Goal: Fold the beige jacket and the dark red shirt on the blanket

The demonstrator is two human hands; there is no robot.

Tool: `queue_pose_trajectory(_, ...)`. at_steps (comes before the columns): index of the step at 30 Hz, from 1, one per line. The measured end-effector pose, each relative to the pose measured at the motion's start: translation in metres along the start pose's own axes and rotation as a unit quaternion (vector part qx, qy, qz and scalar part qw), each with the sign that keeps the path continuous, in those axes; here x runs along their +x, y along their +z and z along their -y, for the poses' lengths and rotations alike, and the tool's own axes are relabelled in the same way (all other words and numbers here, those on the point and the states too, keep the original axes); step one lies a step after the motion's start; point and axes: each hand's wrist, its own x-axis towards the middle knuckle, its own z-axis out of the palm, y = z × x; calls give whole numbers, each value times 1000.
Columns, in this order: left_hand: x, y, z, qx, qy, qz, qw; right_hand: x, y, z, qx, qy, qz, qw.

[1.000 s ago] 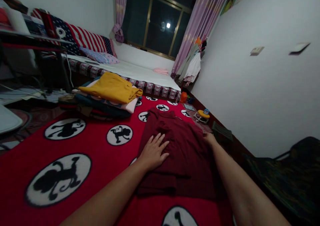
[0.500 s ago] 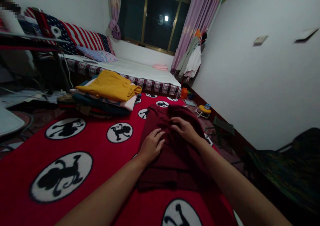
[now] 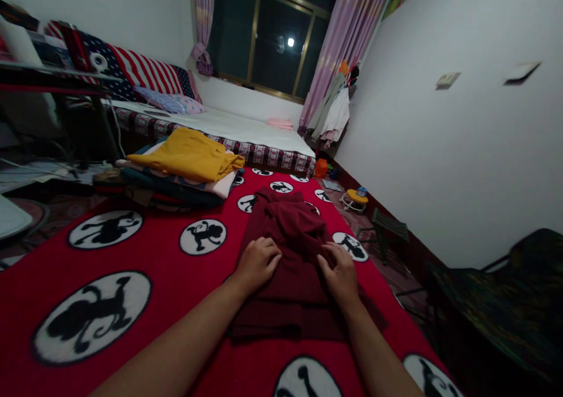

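Note:
A dark red garment (image 3: 285, 285) lies partly folded on the red blanket with monkey prints (image 3: 167, 303). Its far part is bunched and wrinkled, while layered edges show at the near end. On its left side rests my left hand (image 3: 258, 262), fingers curled and pressed together at the cloth. My right hand (image 3: 339, 272) is at the garment's right edge, its fingers bent and slightly apart, touching the fabric. Whether cloth is pinched under the left fingertips is hidden.
A pile of folded clothes with a yellow garment (image 3: 189, 153) on top sits at the far left of the blanket. Beyond are a bed (image 3: 237, 130) and window. Right of the blanket stand a small stool (image 3: 387, 224), a yellow-topped seat (image 3: 357, 196) and a dark chair (image 3: 505, 297).
My right hand has moved nearer and right, from the garment's far part to its right edge. The far right part, raised before, now lies folded inward. My left hand has shifted slightly nearer.

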Motion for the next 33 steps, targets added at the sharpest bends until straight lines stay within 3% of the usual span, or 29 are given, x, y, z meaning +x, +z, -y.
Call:
queue_pose_trajectory(3,1,0,1,2,-2,3,1000,-7,7,-11,17,21,76,997)
queue_pose_trajectory(5,1,0,1,3,-5,7,1000,-8,7,-12,13,12,93,995)
queue_pose_trajectory(19,1,-1,1,9,-2,6,1000,-10,7,-5,-11,-7,95,995)
queue_pose_trajectory(27,0,-3,0,-4,1,16,1000,-16,3,-7,9,-9,131,991)
queue_pose_trajectory(33,-8,-5,-1,-24,19,34,999,-27,7,-3,9,-11,97,995)
